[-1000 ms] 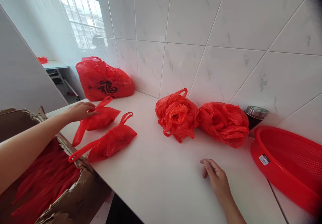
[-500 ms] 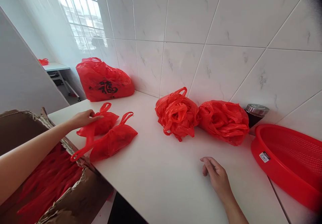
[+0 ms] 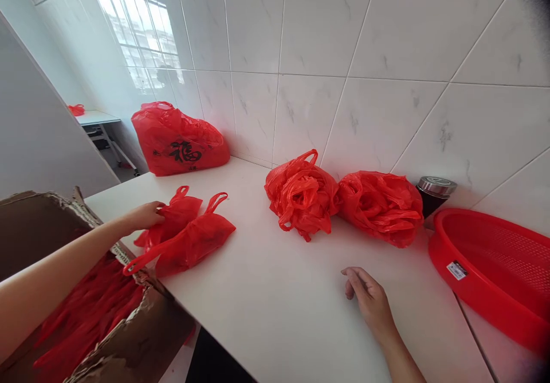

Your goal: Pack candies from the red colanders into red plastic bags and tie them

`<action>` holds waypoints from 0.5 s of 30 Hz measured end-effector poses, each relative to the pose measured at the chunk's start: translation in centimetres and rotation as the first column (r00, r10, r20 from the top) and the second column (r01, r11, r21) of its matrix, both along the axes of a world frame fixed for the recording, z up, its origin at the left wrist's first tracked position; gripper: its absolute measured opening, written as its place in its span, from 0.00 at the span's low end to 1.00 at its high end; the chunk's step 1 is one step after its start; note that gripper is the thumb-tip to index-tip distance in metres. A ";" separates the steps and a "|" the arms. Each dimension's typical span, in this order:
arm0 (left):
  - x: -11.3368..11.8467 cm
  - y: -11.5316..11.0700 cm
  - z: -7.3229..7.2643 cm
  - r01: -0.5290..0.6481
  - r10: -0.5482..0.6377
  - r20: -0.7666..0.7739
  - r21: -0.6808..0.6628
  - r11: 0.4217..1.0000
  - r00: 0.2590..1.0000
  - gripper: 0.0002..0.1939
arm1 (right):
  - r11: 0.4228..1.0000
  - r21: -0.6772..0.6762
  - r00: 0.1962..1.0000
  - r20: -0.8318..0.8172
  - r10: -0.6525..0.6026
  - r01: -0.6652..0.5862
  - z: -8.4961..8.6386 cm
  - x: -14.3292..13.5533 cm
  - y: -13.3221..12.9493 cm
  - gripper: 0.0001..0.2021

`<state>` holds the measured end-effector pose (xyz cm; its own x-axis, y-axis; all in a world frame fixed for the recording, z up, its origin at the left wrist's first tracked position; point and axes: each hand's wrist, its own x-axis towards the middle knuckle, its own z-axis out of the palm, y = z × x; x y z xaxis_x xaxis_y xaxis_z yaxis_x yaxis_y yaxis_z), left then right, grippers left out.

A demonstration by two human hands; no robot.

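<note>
Filling most of the foreground, the flat white tabletop (image 3: 266,314) adjoins a torn brown cardboard box (image 3: 150,325) and bears a bulging red plastic front bag (image 3: 195,244) and, just behind, a red plastic rear bag (image 3: 184,208). The left hand (image 3: 146,215), partly curled, touches the rear bag, its grip hidden; the loosely curled right hand (image 3: 368,296) holds nothing visible. Tugging left could drag both bags boxward, since the front bag's handle (image 3: 148,254) appears to cross the rear one.

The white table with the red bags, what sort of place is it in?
Maybe an indoor workroom: there's a tiled wall behind the white table, red bags on top, and an open cardboard box beside it.
</note>
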<state>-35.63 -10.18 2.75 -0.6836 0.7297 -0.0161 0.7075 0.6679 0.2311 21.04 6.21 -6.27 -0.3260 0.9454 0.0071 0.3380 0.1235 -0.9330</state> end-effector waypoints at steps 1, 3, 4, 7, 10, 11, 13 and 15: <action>0.2 0.0 0.1 0.008 -0.007 0.063 -0.028 1.000 0.998 0.16 | 1.000 0.003 1.000 -0.003 0.001 -0.001 0.0 0.0 0.0 0.21; 1.0 -0.1 0.6 0.024 -0.017 0.136 -0.054 0.998 0.991 0.19 | 1.000 0.005 1.000 -0.007 -0.001 0.001 0.0 0.0 0.0 0.21; 1.5 -0.2 1.0 0.025 -0.017 0.140 -0.057 0.998 0.990 0.21 | 1.000 0.007 1.000 -0.007 -0.004 0.004 0.0 0.0 0.0 0.21; 4.0 -0.3 2.1 0.027 -0.025 0.060 -0.041 0.999 0.998 0.32 | 1.000 0.011 1.000 0.005 -0.009 0.009 -0.1 0.1 0.0 0.21; 7.0 -0.3 2.2 0.116 -0.117 -0.012 -0.046 0.992 0.993 0.35 | 1.000 0.009 1.000 0.016 -0.008 0.007 -0.3 0.1 0.1 0.21; 7.8 -0.2 1.9 0.145 -0.147 -0.023 -0.060 0.988 0.989 0.35 | 1.000 0.009 1.000 0.016 -0.008 0.008 -0.4 0.1 0.1 0.21; 8.7 -0.1 1.0 0.159 -0.164 -0.050 -0.087 0.983 0.985 0.32 | 1.000 0.010 1.000 0.013 -0.011 0.011 -0.5 0.1 0.2 0.21; 8.5 0.2 0.2 0.138 -0.145 -0.093 -0.077 0.987 0.985 0.27 | 1.000 0.012 1.000 0.010 -0.008 0.008 -0.5 0.2 0.1 0.21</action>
